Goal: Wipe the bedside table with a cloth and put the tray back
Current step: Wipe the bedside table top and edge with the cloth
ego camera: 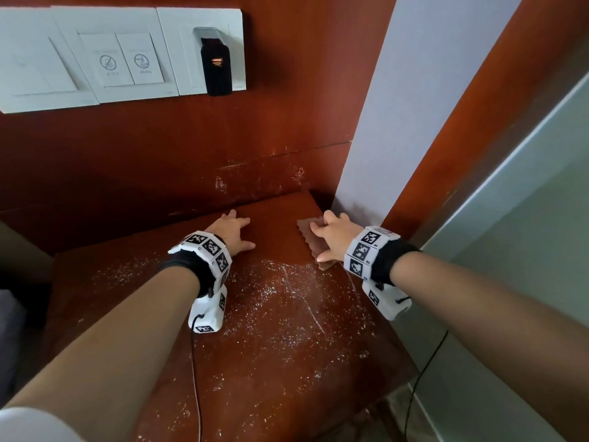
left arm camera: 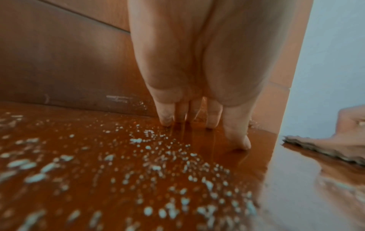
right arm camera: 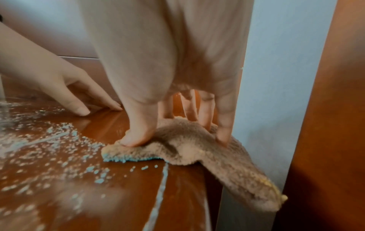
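The bedside table (ego camera: 223, 393) is glossy red-brown wood, strewn with white crumbs (ego camera: 280, 301) across its middle and front. My left hand (ego camera: 234, 231) lies flat on the bare back part of the top, fingers spread; the left wrist view shows the left hand (left arm camera: 197, 123) with its fingertips touching the wood. My right hand (ego camera: 331, 237) presses down on a brown fluffy cloth (ego camera: 306, 237) at the back right corner. In the right wrist view the thumb (right arm camera: 136, 137) and fingers (right arm camera: 223, 134) push on the cloth (right arm camera: 187, 145), whose end hangs over the table's right edge. No tray is in view.
A white wall column (ego camera: 398, 122) stands right behind the cloth. Wood panelling rises behind the table, with a white switch panel (ego camera: 95, 59) and a black plug-in device (ego camera: 216, 62). A black cable (ego camera: 194, 378) runs from my left wrist over the table.
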### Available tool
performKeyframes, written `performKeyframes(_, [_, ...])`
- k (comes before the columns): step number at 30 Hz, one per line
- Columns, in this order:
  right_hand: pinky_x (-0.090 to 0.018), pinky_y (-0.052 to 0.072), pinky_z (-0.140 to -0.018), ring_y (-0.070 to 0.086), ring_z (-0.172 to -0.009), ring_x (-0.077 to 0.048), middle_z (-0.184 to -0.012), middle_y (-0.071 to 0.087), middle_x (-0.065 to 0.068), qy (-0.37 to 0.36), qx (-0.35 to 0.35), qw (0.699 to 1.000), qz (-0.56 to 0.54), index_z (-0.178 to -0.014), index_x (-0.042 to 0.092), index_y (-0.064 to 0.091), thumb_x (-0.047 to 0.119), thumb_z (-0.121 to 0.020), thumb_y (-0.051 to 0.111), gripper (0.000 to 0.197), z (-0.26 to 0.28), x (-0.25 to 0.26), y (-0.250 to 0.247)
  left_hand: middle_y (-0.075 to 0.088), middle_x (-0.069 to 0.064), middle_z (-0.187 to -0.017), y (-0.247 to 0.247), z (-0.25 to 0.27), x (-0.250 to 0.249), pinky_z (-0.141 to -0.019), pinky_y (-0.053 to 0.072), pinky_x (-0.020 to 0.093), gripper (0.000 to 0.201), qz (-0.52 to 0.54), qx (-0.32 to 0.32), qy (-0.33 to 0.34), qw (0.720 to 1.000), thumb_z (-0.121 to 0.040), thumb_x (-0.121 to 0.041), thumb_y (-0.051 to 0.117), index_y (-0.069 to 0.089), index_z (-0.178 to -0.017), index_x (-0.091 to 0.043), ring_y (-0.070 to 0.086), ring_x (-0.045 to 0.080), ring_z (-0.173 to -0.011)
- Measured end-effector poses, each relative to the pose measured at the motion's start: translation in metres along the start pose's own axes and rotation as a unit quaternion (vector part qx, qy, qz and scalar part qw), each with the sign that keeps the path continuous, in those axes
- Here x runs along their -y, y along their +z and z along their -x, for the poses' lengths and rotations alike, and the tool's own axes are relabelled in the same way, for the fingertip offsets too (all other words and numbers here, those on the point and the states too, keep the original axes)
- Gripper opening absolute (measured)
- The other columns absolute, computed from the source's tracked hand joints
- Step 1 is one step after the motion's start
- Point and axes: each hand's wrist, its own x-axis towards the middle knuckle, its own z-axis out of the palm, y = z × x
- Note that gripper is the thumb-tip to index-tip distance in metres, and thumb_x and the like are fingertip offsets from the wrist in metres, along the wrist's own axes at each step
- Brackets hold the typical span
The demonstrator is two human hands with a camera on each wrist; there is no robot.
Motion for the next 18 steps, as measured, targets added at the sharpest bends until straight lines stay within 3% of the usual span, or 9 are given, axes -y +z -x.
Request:
performKeyframes(7, [-0.045,0.039,-0.105,0.038,-0.126,-0.037,-0.138,0.029,-0.014,0.035,-0.004,0.999,-0.026,-0.151,0.019,0.020,0.047,-0.089,0.058,0.078,-0.023,-0.003,-0.016,0.003,0.010,-0.160,0.004,0.000,0.000,-0.120,0.017,0.039,0.069,-0.027,0.010,0.009,1.000,-0.093,-0.036,0.054,0.019,-0.151,-0.023,0.007,0.027,-0.148])
performKeyframes(18, [-0.046,0.038,-0.106,0.037,-0.126,-0.038,-0.139,0.029,-0.014,0.028,0.001,0.998,-0.049,-0.152,0.021,0.016,0.048,-0.087,0.059,0.083,-0.022,-0.009,-0.008,0.005,0.009,-0.160,-0.004,-0.006,0.003,-0.119,0.017,0.037,0.076,-0.054,0.026,0.012,0.998,-0.089,-0.041,0.059,0.018,-0.151,-0.026,0.010,0.026,-0.147])
